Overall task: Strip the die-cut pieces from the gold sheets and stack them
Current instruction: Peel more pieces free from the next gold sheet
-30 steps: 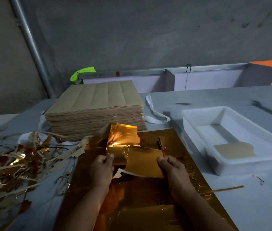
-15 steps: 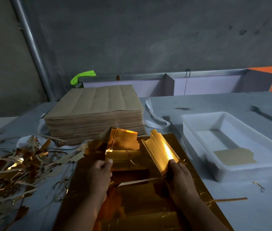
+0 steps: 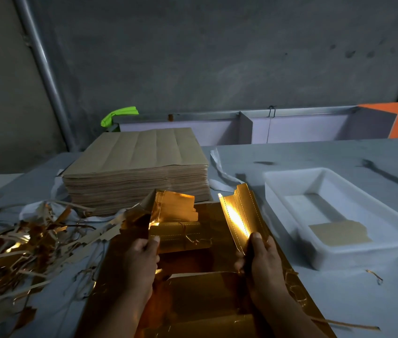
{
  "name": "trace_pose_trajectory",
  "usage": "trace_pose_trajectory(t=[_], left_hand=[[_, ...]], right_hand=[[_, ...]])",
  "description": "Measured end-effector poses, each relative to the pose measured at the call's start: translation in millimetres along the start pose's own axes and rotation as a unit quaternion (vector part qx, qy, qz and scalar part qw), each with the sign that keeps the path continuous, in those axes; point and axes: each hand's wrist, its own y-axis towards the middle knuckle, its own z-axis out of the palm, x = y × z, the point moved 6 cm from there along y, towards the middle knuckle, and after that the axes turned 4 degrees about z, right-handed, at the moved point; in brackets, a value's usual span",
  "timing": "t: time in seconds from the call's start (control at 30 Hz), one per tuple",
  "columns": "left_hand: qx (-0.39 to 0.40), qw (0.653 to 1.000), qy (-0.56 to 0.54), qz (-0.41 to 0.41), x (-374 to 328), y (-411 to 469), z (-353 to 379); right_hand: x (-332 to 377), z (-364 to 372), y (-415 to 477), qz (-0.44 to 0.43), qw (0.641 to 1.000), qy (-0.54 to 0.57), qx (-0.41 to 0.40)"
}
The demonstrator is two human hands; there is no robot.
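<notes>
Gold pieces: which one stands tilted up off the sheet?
The glaring piece in the right hand: it rises steeply, while the flat piece held by the left hand lies on the sheet.

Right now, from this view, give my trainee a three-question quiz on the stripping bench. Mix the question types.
1. True or false: the white tray holds nothing.
2. The scrap strips lie: A) left of the gold sheet; B) inside the tray; C) right of the tray.
3. Which hand grips the raised gold piece that catches the light?
Key: 1 false, a tan piece lies in it. 2 A. 3 the right hand; the left hand pinches a flat gold piece.
</notes>
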Motion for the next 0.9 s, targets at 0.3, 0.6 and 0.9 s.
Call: trace_pose_trajectory(t=[0.3,0.6,0.9], left_hand=[[0.008,0.999,-0.025,0.026,-5.8,-7.4,-5.5],[0.026,0.998,-0.040,0.036,-5.7,-8.6,-3.0],[0.035,0.997,-0.054,0.047,-3.6,-9.9,-2.8]], right_hand=[[26.8,16.2,-10.0,-0.062,0.993,-0.098,0.021],[40.5,51.8,-14.9,0.041,0.986,0.039,0.156],[-9.7,97.6,-17.4,0.138,0.972,-0.021,0.191]])
